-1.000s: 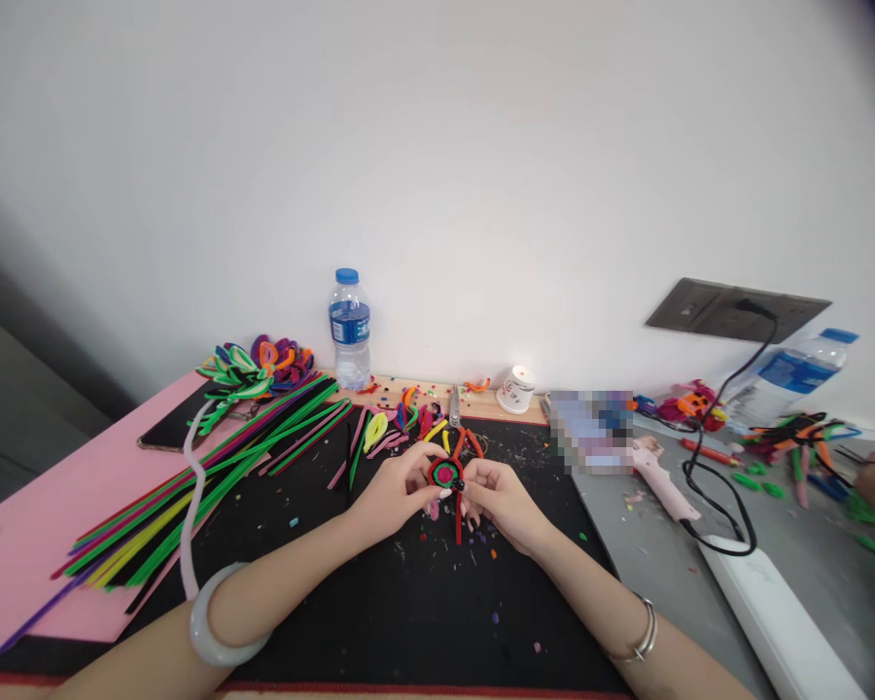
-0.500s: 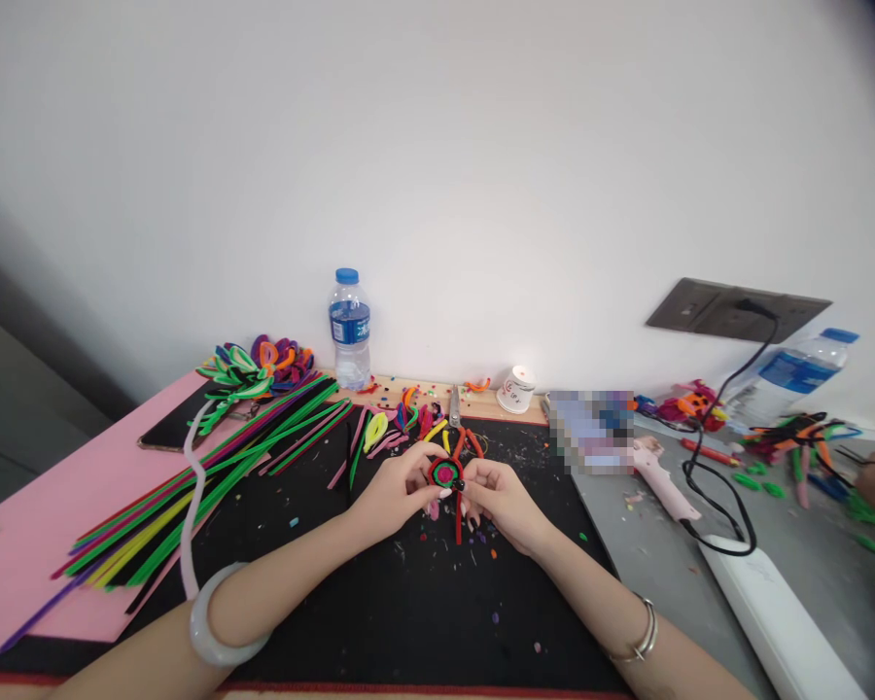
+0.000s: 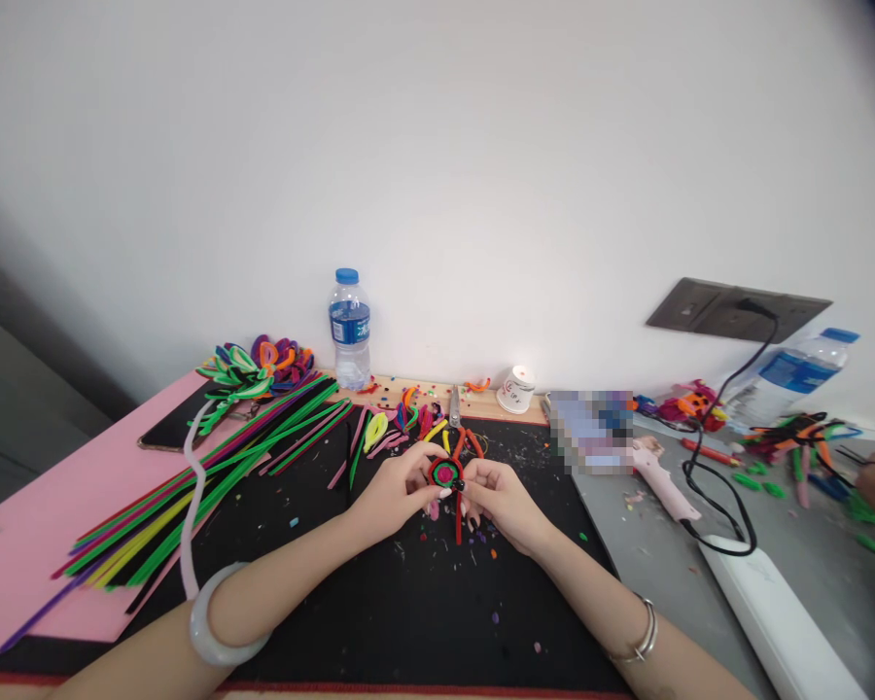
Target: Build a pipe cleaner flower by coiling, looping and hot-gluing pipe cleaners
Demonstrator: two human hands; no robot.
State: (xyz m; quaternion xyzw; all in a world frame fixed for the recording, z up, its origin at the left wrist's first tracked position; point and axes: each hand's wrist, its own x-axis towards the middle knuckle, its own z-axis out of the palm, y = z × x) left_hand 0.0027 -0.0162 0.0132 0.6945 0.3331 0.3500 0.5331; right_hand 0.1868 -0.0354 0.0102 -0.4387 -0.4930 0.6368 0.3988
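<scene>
Clock centred on the coil point(image 3: 446, 473), 12 toward the wall. Coil of pipe cleaners, pink core with green and dark rings, red outermost, held above the black mat point(image 3: 415, 622). My left hand point(image 3: 398, 486) pinches it at 9; my right hand point(image 3: 502, 501) grips its edge near 4. Inner rings wound; a red end point(image 3: 459, 528) hangs loose at 6. Judgement: mostly formed, that end unfinished. Containers: capped bottle point(image 3: 348, 340) at 10–11, clear, fill level uncertain; paper cup point(image 3: 514, 391) at 1–2, seemingly inverted, inside hidden.
</scene>
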